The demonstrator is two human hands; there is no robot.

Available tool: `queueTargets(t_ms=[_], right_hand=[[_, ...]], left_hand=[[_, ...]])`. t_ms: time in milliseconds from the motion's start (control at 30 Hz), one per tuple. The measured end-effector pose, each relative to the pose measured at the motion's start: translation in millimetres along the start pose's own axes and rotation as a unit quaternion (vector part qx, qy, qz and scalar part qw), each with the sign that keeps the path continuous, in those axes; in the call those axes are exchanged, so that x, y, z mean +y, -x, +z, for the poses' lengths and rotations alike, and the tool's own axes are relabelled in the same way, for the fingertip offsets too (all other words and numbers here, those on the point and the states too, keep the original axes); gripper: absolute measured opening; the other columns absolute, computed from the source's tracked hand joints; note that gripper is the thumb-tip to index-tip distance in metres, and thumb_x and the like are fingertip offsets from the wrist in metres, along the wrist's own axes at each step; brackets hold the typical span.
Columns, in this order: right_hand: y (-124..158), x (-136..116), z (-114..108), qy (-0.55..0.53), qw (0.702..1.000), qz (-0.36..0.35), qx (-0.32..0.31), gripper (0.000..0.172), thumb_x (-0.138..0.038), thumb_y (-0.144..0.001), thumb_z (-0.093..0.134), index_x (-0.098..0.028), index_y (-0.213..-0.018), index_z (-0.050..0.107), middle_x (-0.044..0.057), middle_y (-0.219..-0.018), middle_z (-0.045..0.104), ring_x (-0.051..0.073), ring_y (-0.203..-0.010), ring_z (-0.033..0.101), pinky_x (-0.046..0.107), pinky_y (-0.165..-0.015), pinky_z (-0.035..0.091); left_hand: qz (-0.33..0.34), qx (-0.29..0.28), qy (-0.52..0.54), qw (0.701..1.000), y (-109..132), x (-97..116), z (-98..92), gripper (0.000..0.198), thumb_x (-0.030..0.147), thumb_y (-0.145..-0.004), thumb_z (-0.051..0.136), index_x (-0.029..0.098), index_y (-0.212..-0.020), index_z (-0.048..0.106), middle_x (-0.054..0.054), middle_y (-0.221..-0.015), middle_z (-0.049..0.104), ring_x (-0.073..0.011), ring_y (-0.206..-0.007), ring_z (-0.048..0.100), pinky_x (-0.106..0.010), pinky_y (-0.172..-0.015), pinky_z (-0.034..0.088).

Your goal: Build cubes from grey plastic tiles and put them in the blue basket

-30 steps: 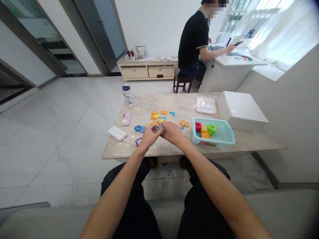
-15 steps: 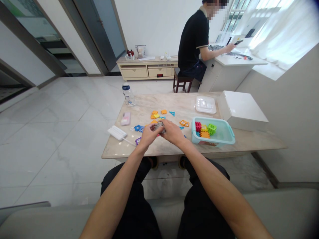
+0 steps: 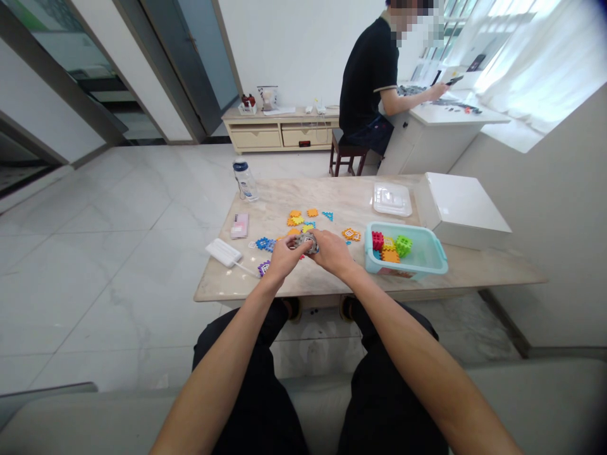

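Observation:
Between both hands, just above the near part of the table, is a cluster of grey interlocking puzzle blocks point(image 3: 309, 242). My left hand point(image 3: 286, 254) grips it from the left, thumb along its near side. From the right, my right hand point(image 3: 332, 251) has its fingers closed round the other side. Fingers hide much of the cluster, so its exact shape does not show. Blue notched pieces point(image 3: 263, 243) lie left of my left hand, with a purple piece point(image 3: 264, 268) nearer me. Yellow and orange pieces point(image 3: 296, 219) lie beyond the hands.
A pale teal bin point(image 3: 429, 256) on the right holds several coloured block cubes point(image 3: 391, 255). Behind it are a clear plastic lid point(image 3: 391, 200) and a white box point(image 3: 462, 205). A water bottle point(image 3: 245, 182), a pink packet point(image 3: 239, 226) and a white device point(image 3: 224, 253) stand left. Another person point(image 3: 368, 76) sits beyond.
The grey cluster has turned slightly in my fingers, showing more of its face beside my right hand. Both hands stay in nearly the same place.

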State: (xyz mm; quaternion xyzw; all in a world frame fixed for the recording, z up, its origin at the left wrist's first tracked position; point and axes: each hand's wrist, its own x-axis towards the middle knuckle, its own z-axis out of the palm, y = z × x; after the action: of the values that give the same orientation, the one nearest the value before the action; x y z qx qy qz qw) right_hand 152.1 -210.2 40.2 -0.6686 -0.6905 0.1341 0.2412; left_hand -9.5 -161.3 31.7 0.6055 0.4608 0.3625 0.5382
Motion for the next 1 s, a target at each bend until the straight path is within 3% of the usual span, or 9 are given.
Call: queueTargets(t_ms=[100,167,267,333,367,433,567,767,1000], right_hand=[[-5,1,6,-0.132,0.990,0.043,0.011,0.051,-0.015,-0.091,0.070,-0.019,-0.142,0.065,0.015,-0.131,0.077,0.028,-0.122,0.073,0.042,-0.108,0.057],[-11,1,7,-0.265,0.960,0.090,0.004,0.042,-0.010,-0.091,0.059,-0.017,-0.131,0.069,0.012,-0.124,0.080,0.024,-0.114,0.076,0.039,-0.104,0.059],[-17,-3,5,-0.456,0.875,0.161,0.005,0.030,-0.021,-0.097,0.049,-0.015,-0.115,0.072,0.010,-0.109,0.082,0.020,-0.100,0.078,0.036,-0.095,0.063],[-16,-8,3,-0.519,0.839,0.161,0.012,0.033,-0.040,-0.100,0.052,-0.016,-0.109,0.074,0.008,-0.105,0.081,0.019,-0.096,0.077,0.033,-0.091,0.063],[-14,-11,2,-0.524,0.839,0.143,0.016,0.038,-0.049,-0.099,0.056,-0.017,-0.107,0.075,0.007,-0.104,0.080,0.019,-0.095,0.076,0.032,-0.090,0.062],[-9,-16,2,-0.486,0.867,0.105,0.030,0.045,-0.060,-0.090,0.068,-0.018,-0.105,0.077,0.005,-0.100,0.079,0.019,-0.090,0.073,0.030,-0.085,0.060],[-1,-25,5,-0.358,0.924,0.095,0.098,0.049,-0.058,-0.081,0.080,-0.016,-0.105,0.079,0.002,-0.088,0.076,0.016,-0.076,0.064,0.027,-0.075,0.052],[0,-30,6,-0.351,0.921,0.095,0.140,0.046,-0.055,-0.086,0.077,-0.017,-0.112,0.079,0.003,-0.098,0.079,0.017,-0.084,0.068,0.027,-0.079,0.051],[6,-39,-2,-0.365,0.909,0.087,0.180,0.048,-0.059,-0.089,0.075,-0.020,-0.116,0.080,0.003,-0.101,0.081,0.020,-0.090,0.072,0.028,-0.084,0.057]], left_hand=[[0.044,0.070,-0.059,0.995,0,1,-0.8,0.048,0.046,-0.079,0.087,0.016,-0.115,0.077,-0.011,-0.107,0.083,-0.0246,-0.092,0.077,-0.033,-0.082,0.059],[0.075,0.129,-0.126,0.981,2,4,-2.8,0.056,0.048,-0.078,0.088,0.017,-0.123,0.074,-0.011,-0.110,0.082,-0.0254,-0.095,0.077,-0.034,-0.086,0.059],[0.107,0.173,-0.203,0.958,7,9,-5.5,0.064,0.051,-0.080,0.089,0.021,-0.134,0.069,-0.011,-0.116,0.081,-0.0288,-0.104,0.076,-0.037,-0.094,0.057],[0.130,0.178,-0.225,0.949,10,10,-5.6,0.067,0.051,-0.081,0.088,0.023,-0.138,0.067,-0.012,-0.123,0.080,-0.0309,-0.112,0.075,-0.038,-0.100,0.056],[0.144,0.178,-0.232,0.945,11,10,-4.9,0.068,0.049,-0.082,0.088,0.023,-0.140,0.066,-0.013,-0.127,0.079,-0.0318,-0.116,0.074,-0.039,-0.104,0.055],[0.174,0.174,-0.247,0.937,13,9,-2.7,0.070,0.045,-0.081,0.089,0.022,-0.142,0.065,-0.015,-0.136,0.076,-0.0339,-0.124,0.072,-0.041,-0.111,0.051],[0.209,0.152,-0.277,0.925,15,6,1.5,0.071,0.036,-0.080,0.089,0.019,-0.145,0.063,-0.018,-0.143,0.072,-0.0377,-0.134,0.067,-0.046,-0.120,0.044],[0.245,0.139,-0.299,0.912,18,7,3.1,0.067,0.034,-0.083,0.084,0.018,-0.145,0.063,-0.020,-0.142,0.072,-0.0375,-0.131,0.068,-0.046,-0.117,0.044],[0.248,0.146,-0.261,0.921,23,13,4.9,0.062,0.038,-0.084,0.083,0.020,-0.141,0.066,-0.018,-0.139,0.073,-0.0363,-0.129,0.069,-0.046,-0.117,0.045]])
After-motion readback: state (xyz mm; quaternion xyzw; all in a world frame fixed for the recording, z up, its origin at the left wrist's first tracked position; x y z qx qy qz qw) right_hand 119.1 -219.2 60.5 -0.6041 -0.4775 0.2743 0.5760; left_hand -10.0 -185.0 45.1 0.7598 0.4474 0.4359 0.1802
